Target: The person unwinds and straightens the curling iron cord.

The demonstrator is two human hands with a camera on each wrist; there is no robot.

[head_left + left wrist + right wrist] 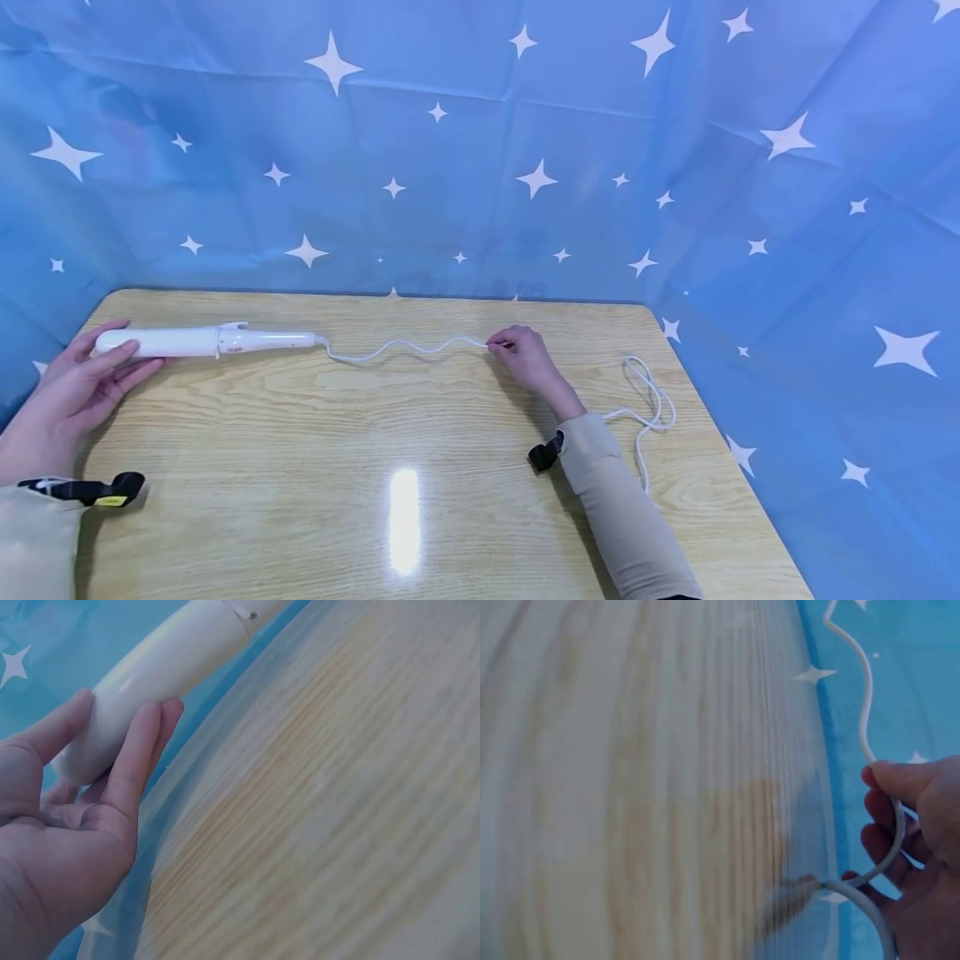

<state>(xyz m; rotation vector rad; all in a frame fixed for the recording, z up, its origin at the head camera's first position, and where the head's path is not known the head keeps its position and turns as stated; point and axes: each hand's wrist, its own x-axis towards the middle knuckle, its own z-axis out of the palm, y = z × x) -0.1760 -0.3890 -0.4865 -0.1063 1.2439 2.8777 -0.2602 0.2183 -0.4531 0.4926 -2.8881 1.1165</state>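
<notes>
A white curling iron [180, 342] lies lengthwise at the far left of the table, its thick barrel to the left and its slimmer handle to the right. My left hand [86, 387] grips the barrel's end, thumb on one side and fingers on the other, as the left wrist view shows. From the handle a wavy white power cord [405, 343] runs right to my right hand [522, 354], which pinches it between thumb and forefinger. In the right wrist view the cord [866, 697] loops down past the other fingers.
The rest of the cord lies in loose loops [660, 412] on the right of the wooden table [337, 467], partly hidden by the right sleeve. A blue star-patterned cloth [450, 142] hangs behind the table and along its sides. Each wrist wears a black strap with a camera.
</notes>
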